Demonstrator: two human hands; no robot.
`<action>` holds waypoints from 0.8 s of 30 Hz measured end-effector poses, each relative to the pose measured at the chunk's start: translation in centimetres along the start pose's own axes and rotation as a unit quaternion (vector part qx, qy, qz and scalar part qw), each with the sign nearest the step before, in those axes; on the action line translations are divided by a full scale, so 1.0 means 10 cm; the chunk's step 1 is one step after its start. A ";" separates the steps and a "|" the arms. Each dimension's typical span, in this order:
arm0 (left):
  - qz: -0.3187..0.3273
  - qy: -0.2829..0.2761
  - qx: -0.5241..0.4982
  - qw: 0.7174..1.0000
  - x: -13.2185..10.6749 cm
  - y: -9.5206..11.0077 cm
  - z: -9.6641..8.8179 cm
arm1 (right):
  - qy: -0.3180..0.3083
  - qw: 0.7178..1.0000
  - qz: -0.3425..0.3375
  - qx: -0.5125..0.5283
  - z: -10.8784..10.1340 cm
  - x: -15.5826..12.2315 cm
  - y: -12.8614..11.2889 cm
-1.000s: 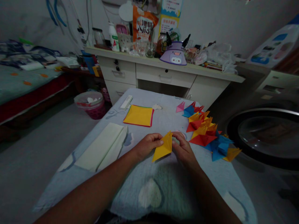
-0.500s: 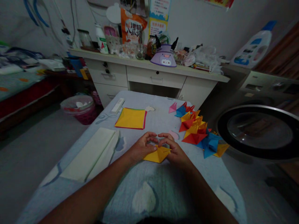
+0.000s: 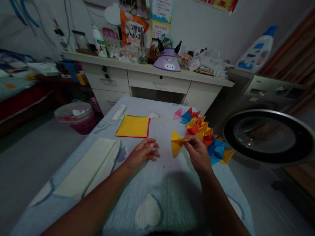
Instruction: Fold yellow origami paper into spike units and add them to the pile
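A folded yellow paper crane is pinched at one end by my right hand, held just left of the pile of cranes. That pile of folded paper cranes, in red, yellow, blue and pink, runs along the right side of the table. My left hand is over the cloth with its fingers loosely curved and apart, holding nothing. Beyond it lies a stack of square origami paper, yellow on top with red and green edges showing beneath.
A folded pale cloth or paper lies on the table's left side, and a slim white box sits behind it. A cabinet full of clutter stands beyond the table. At right is a washing machine, at left a bin.
My left hand has let go of the yellow crane and moved slightly left. My right hand has carried the crane up and to the right, towards the pile. The view has shifted slightly.
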State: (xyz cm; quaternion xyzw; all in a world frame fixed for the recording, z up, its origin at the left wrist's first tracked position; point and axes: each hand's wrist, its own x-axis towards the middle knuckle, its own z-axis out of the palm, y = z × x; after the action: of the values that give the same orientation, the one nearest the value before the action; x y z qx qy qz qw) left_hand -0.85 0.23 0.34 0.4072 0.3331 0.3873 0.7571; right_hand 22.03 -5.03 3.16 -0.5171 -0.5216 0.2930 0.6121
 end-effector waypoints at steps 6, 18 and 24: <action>-0.003 -0.007 0.046 0.999 0.01 -0.03 -0.02 | 0.128 0.982 -0.014 -0.140 -0.44 0.02 -0.44; 0.001 -0.024 0.053 0.998 -0.03 -0.03 -0.04 | 0.207 0.898 0.047 -0.385 -1.34 0.87 -0.05; 0.000 -0.038 0.060 0.997 -0.02 -0.04 -0.06 | 0.251 0.857 0.022 -0.449 -1.37 0.85 -0.09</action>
State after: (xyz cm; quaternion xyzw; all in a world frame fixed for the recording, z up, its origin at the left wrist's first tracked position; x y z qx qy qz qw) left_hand -1.33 0.11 -0.22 0.4663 0.3272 0.3506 0.7434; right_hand 37.22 -2.15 7.98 -0.8034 -0.4138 -0.0991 0.4166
